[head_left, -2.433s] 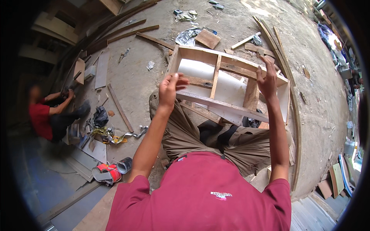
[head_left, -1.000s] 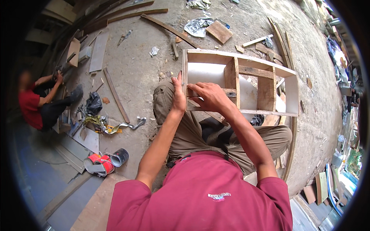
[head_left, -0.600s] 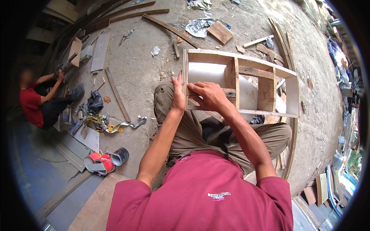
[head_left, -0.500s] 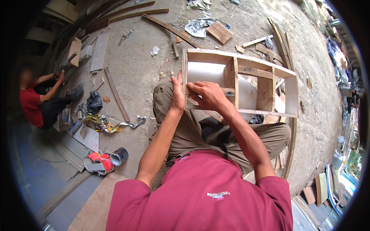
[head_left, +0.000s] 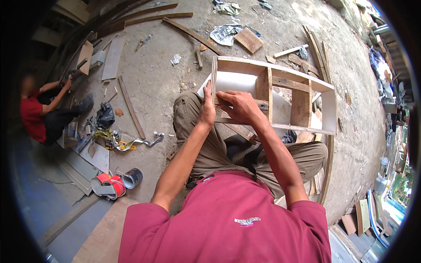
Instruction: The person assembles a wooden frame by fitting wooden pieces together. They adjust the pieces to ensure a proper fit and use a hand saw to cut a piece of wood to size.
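Head view: at far left a seated person in red [head_left: 37, 116] works on the floor, with paint cans [head_left: 117, 182] nearer. The left hand [head_left: 206, 107] reaches forward, arm straight, its grip closed around the left upright of the wooden shelf frame [head_left: 302, 94] lying over the knees. Just beside it the right hand [head_left: 240, 106], wrist bent inward, presses curled fingers onto the frame's near rail.

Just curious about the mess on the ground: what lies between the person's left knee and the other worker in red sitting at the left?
In the head view, a thin wooden strip, a black bag and crumpled scraps lie on the dirt floor between them.
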